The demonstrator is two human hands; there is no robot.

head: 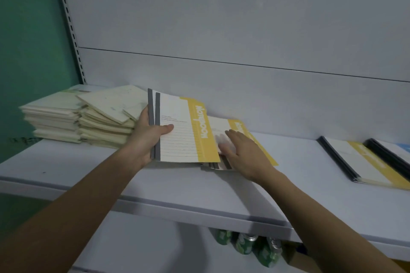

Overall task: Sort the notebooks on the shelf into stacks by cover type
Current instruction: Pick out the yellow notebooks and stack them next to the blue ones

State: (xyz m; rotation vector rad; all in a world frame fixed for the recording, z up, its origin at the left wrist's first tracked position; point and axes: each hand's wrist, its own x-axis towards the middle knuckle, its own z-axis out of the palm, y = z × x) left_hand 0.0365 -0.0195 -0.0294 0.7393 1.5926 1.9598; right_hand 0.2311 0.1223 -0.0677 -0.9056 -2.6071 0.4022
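Two yellow-banded notebooks (pixel 177 126) sit gripped by their grey spines in the left hand (pixel 144 137), tilted above the shelf (pixel 155 184). Just right, the flat, empty right hand (pixel 241 153) presses the remaining pile (pixel 261 150) (long axis near-to-far).

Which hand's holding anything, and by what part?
Left hand grips two yellow-banded notebooks by their grey spine edge, thumb on top. Right hand holds nothing, reaching open over the notebook pile.

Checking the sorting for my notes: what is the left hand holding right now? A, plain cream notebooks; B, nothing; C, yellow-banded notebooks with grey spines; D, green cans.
C: the left hand grips two yellow-banded notebooks by their grey spines, raised above the shelf.
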